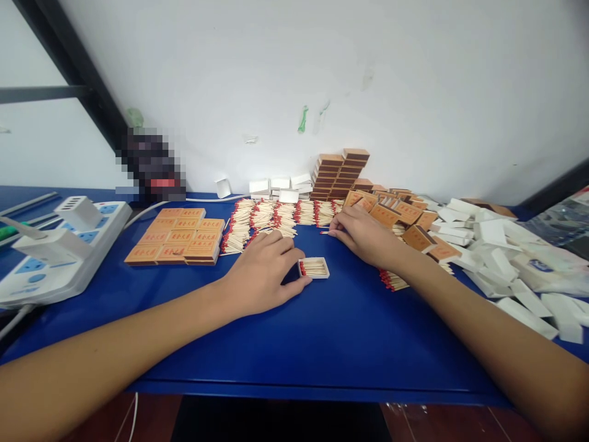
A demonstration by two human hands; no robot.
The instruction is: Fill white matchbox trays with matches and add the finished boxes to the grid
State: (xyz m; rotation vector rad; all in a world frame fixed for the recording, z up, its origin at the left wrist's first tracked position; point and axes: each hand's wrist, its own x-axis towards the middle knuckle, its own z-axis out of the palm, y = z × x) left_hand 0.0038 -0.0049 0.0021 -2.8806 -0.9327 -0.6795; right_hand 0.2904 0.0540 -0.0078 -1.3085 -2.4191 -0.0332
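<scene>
A small white matchbox tray (326, 274), partly filled with red-tipped matches, lies on the blue table. My left hand (264, 273) grips its left end between thumb and fingers. Farther back and to the right, my right hand (356, 230) has thumb and fingertips pinched on a match (326, 232), its red tip pointing left. Just beyond both hands runs a row of loose match piles (262, 216). More matches (391, 281) lie under my right forearm, partly hidden by it. Orange printed matchbox sleeves (408, 213) are heaped beside my right wrist.
Flat-laid orange matchboxes (177, 236) sit left, near a white power strip (99, 230) with plugs and cables. Stacked matchboxes (339, 175) and white trays (280, 185) stand against the wall. A heap of white trays (497, 245) covers the right side. The table's front edge (276, 396) is near.
</scene>
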